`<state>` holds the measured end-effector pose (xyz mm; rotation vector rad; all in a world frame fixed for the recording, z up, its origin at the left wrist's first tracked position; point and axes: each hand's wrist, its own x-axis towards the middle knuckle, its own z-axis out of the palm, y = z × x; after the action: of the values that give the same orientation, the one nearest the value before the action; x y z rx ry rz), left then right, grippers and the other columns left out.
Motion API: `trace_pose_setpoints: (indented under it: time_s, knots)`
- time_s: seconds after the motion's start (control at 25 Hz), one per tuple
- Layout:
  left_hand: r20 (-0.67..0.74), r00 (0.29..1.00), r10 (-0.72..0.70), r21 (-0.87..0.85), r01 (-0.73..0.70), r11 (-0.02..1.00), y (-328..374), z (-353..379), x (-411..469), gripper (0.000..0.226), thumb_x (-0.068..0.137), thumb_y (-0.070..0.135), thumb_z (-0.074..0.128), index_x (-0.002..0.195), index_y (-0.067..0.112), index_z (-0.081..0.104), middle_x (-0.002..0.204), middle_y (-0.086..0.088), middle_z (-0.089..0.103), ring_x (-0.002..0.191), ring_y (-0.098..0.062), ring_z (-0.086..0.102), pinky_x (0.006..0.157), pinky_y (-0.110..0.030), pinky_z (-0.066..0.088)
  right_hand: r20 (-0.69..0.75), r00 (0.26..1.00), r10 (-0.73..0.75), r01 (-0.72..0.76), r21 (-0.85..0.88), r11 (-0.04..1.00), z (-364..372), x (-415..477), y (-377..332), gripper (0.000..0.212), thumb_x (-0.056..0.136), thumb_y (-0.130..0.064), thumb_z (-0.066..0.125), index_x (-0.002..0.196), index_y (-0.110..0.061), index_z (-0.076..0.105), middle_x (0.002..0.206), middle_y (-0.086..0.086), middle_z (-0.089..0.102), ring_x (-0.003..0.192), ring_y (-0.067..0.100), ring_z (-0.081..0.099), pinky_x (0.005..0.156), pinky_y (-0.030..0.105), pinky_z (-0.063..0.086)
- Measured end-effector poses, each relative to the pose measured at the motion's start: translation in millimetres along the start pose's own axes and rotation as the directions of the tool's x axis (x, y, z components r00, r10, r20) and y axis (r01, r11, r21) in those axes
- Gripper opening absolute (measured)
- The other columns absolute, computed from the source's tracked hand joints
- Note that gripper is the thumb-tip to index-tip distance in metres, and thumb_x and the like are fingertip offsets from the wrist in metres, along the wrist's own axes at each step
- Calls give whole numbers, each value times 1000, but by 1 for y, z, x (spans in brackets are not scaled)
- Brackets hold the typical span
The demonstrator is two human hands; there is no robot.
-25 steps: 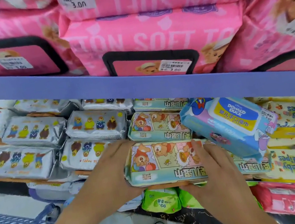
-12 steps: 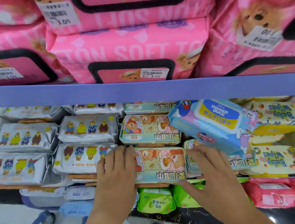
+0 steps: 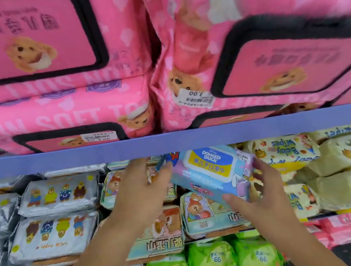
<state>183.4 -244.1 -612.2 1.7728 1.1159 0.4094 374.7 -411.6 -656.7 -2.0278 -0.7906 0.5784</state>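
A blue Donald Duck wipes pack [image 3: 208, 169] with a yellow label lies tilted on top of the pale-blue cartoon-bear packs [image 3: 207, 215] in the middle of the lower shelf. My left hand [image 3: 140, 192] reaches up beside the pack's left end, fingers fairly straight, thumb touching its corner. My right hand [image 3: 259, 197] grips the pack's lower right end, thumb on the front face and fingers curled behind. The left hand hides part of the cartoon-bear packs.
A purple shelf edge [image 3: 171, 140] runs across just above the hands, with large pink tissue packs [image 3: 61, 110] stacked on it. Silver bear packs [image 3: 57, 196] lie left, yellow baby-wipes packs [image 3: 347, 150] right, green packs [image 3: 211, 256] and pink packs [image 3: 348, 229] below.
Both hands left the cartoon-bear pack, which stays pushed onto the shelf, and rose to the blue Donald Duck pack. The view tilted upward.
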Motion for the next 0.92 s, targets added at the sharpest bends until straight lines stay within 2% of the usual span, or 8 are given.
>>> trace_pose_setpoints:
  time_s: [0.08,0.2,0.4,0.48,0.6,0.72,0.8,0.92]
  knots:
    - [56,996,-71,-122,77,990,13,24,31,17,100,47,56,99,32,64,117,-3,68,97,-22,61,88,-37,46,48,997,52,-60,183,981,3,12,0,90,60,-45,89,138,-43,44,134,-15,50,125,10,56,99,39,55]
    - [-8,978,-208,-210,201,957,22,48,56,21,93,38,66,79,24,59,87,2,65,94,-32,60,82,-38,45,158,985,67,-121,366,923,1,7,-14,69,75,-14,88,130,-40,54,121,-13,71,109,5,69,94,35,58]
    - [-112,982,-154,-291,116,950,45,47,15,21,95,39,70,82,22,74,84,7,77,85,-20,66,75,-33,47,197,978,74,-179,588,789,-25,-24,-22,91,75,-2,86,150,-32,43,138,-3,65,127,21,62,102,43,54]
    - [-110,988,-109,-292,73,954,67,52,-19,30,83,58,71,92,31,79,91,10,79,87,-7,69,83,-36,52,145,986,86,-160,636,755,-54,-48,-31,79,76,-6,83,143,-37,54,135,-3,67,123,19,65,95,38,57]
    - [23,979,-203,-360,197,912,99,62,-65,59,76,64,75,116,21,77,114,1,77,102,-17,72,92,-43,55,69,984,167,-174,603,778,-114,-89,-48,54,87,-9,77,128,-43,65,123,-11,73,112,11,69,84,22,56]
    - [194,957,-217,-387,278,879,144,84,-100,30,89,41,77,108,18,78,106,-2,80,95,-24,76,88,-49,58,26,971,238,-204,605,770,-176,-129,-54,51,93,-5,69,136,-31,60,123,-10,73,115,10,68,88,20,55]
    - [229,956,-183,-370,259,892,184,99,-122,8,92,33,73,96,27,77,95,6,82,82,-11,76,76,-40,57,-31,963,269,-190,627,756,-215,-147,-56,55,92,-4,69,140,-29,57,125,-9,73,117,12,68,92,26,56]
    - [278,952,-131,-437,247,865,249,124,-149,12,95,33,69,101,26,76,93,10,81,73,-2,72,69,-30,49,-116,957,265,-127,653,747,-279,-170,-56,57,93,-6,69,144,-28,54,128,-7,71,120,15,66,100,37,55]
